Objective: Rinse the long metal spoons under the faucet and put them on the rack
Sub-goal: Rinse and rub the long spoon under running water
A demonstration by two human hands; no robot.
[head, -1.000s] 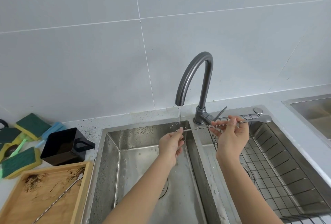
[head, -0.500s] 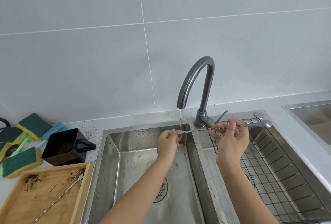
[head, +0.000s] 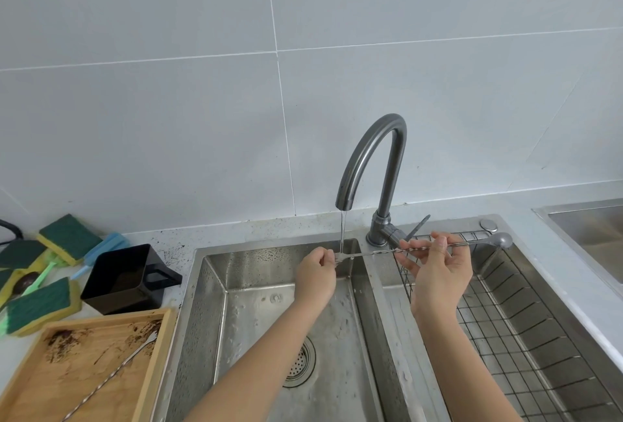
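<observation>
— Under the faucet [head: 374, 165], over the sink [head: 215, 290], what have the hands got?

— One long metal spoon [head: 377, 252]. The left hand [head: 315, 275] pinches its thin end right in the thin stream of water [head: 342, 233]; the right hand [head: 438, 265] holds the twisted shaft further along, fingers curled round it.

— Which way does it lie?

— Nearly level, long axis left to right across the divider between the basins. The rounded end [head: 502, 239] points right, just above the back edge of the rack [head: 526, 313]; the thin end points left, into the water.

— What could go wrong?

— Wet metal and two light pinches: I judge it could slip and drop into the sink, or between the rack's wires. Only the left end sits in the stream, so the rounded end may go unrinsed unless it is slid along.

— Anything else waiting?

— A second spoon [head: 111, 374] lies diagonally on the stained wooden tray [head: 148, 367] at the table's left.
</observation>
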